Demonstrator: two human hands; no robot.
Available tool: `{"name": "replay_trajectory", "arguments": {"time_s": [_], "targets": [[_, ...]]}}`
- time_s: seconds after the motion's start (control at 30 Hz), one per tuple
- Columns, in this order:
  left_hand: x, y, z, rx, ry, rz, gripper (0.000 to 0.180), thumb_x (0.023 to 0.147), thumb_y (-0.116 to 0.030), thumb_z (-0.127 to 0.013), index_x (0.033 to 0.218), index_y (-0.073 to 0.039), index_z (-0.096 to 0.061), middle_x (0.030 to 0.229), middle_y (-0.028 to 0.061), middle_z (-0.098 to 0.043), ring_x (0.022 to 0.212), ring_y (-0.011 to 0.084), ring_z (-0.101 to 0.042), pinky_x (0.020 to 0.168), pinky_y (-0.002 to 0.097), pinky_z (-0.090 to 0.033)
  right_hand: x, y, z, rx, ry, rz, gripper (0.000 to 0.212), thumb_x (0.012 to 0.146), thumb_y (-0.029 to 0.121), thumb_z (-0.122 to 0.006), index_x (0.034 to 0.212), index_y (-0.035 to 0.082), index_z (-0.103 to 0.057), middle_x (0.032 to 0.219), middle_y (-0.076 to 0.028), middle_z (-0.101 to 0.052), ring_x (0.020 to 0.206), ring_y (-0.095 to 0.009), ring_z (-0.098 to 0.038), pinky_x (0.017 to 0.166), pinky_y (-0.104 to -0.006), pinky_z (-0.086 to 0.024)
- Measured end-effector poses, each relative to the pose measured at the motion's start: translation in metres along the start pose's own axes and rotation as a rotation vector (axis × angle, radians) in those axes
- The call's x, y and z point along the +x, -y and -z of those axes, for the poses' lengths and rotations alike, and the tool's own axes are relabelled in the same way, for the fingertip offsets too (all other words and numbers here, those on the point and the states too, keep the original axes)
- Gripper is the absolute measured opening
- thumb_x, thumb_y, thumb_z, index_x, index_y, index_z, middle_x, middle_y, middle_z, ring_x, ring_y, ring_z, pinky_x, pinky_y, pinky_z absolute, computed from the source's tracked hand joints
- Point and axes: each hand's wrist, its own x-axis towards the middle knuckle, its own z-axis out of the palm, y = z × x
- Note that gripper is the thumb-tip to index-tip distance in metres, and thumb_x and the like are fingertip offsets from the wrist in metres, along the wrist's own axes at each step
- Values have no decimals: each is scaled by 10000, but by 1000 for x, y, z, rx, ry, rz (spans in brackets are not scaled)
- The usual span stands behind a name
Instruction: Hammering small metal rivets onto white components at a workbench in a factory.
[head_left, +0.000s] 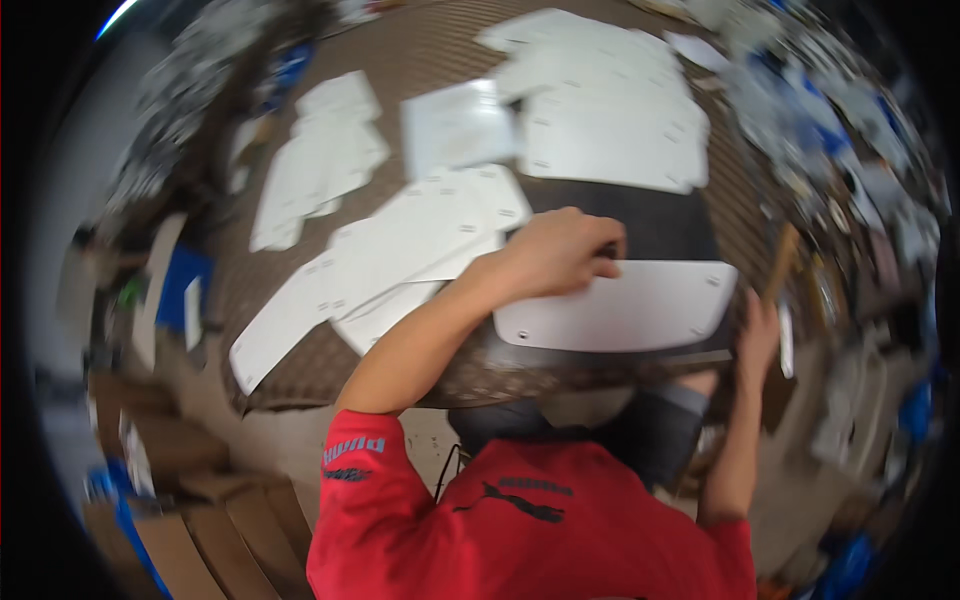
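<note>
My left hand is closed over the upper edge of a white curved panel. A small dark thing shows at its fingers, too blurred to name. The panel lies flat on a black board in front of me, with small marks or holes near its corners. My right hand is beside the panel's right end, at the table edge. Its fingers are closed around a light-brown wooden handle; I cannot see what kind of tool it belongs to.
Overlapping white panels spread to the left of my left hand. A larger stack of white sheets lies farther back, with a pale translucent square beside it. More panels sit far left. Cardboard boxes stand on the floor at lower left.
</note>
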Motion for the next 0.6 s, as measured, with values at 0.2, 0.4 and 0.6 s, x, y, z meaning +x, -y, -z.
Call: {"name": "replay_trajectory", "arguments": {"time_s": [0.2, 0.4, 0.6], "targets": [[40, 44, -73, -66, -354, 23, 231, 864, -161, -748, 1015, 6, -696, 871, 155, -694, 806, 311, -701, 786, 363, -537, -19, 11, 13, 91, -29, -51, 315, 1015, 315, -627, 803, 118, -504, 601, 71, -406, 474, -42, -362, 423, -246, -277], [-17, 42, -52, -793, -500, 285, 200, 857, -53, -750, 1030, 39, -707, 816, 31, -660, 783, 118, -645, 779, 256, -511, -27, 19, 20, 96, -32, -62, 332, 1033, 347, -604, 802, 140, -486, 594, 89, -388, 457, -24, -339, 409, -223, -256], [-40, 30, -72, -781, -459, 255, 211, 861, -11, -736, 1069, 26, -722, 846, 20, -669, 798, 101, -649, 779, 248, -511, -47, 46, 10, 82, 56, 41, 332, 1047, 357, -581, 813, 136, -499, 607, 87, -404, 478, -16, -348, 428, -205, -261]]}}
